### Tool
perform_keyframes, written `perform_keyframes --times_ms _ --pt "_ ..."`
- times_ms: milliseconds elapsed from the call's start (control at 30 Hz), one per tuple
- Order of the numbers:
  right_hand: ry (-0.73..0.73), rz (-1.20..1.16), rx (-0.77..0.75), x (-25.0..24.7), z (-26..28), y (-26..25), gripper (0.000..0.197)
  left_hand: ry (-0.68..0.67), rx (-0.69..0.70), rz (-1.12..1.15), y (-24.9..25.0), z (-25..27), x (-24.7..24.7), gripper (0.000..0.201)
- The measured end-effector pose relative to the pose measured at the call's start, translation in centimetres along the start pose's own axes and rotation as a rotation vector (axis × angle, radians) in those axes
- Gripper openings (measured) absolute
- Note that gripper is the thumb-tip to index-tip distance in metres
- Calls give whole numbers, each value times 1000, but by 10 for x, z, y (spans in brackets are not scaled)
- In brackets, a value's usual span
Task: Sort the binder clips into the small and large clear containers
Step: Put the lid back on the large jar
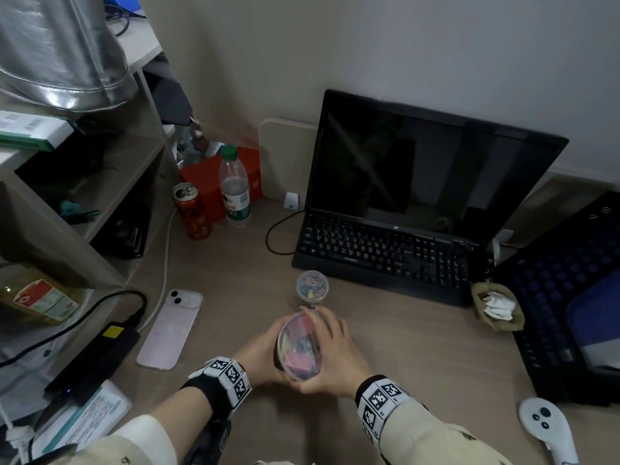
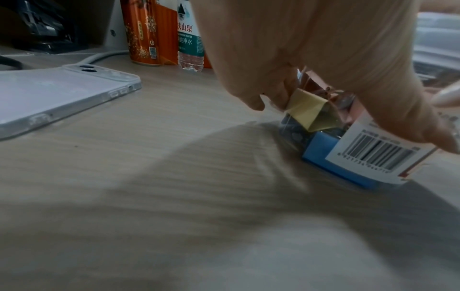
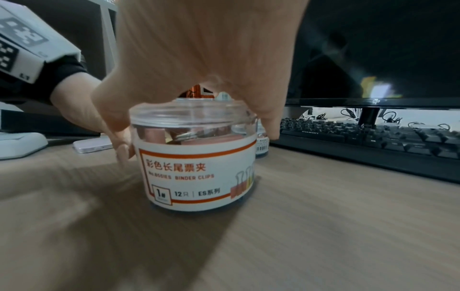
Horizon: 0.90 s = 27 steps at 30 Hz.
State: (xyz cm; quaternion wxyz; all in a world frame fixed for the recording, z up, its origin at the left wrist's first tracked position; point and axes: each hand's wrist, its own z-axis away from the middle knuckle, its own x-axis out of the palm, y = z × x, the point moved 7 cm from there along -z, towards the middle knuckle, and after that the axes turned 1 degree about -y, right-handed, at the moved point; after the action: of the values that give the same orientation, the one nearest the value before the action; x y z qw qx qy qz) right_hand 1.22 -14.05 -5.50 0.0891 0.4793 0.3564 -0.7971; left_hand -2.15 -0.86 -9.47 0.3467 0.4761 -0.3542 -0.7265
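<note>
Both hands grip the large clear lidded container on the wooden surface (image 1: 419, 347).

Head view: left hand (image 1: 260, 355) and right hand (image 1: 330, 350) wrap opposite sides of the large clear round plastic container (image 1: 299, 347), which stands near the person; the small clear round container of coloured binder clips (image 1: 312, 286) stands just beyond it, before the black keyboard (image 1: 385, 253). A pink phone (image 1: 171, 328) lies to the left. The right wrist view alone shows the large container's white label reading "BINDER CLIPS" and pink clips (image 3: 196, 135) under the lid. The left wrist view alone shows a barcode label (image 2: 378, 151), with yellow and blue clips behind the wall.
</note>
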Motion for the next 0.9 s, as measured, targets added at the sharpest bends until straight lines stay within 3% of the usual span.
perform_keyframes --times_ms 300,500,733,900 --pt "-22 22 34 -1 4 2 130 -6 30 -66 8 1 0 113" --pt "106 -66 154 -22 14 29 128 26 -25 -86 16 -7 -2 129" --pt "212 -118 318 -61 23 91 132 83 -71 -140 18 -16 -13 118" --pt "171 -112 395 -72 20 118 133 91 -91 -172 19 -26 -14 111"
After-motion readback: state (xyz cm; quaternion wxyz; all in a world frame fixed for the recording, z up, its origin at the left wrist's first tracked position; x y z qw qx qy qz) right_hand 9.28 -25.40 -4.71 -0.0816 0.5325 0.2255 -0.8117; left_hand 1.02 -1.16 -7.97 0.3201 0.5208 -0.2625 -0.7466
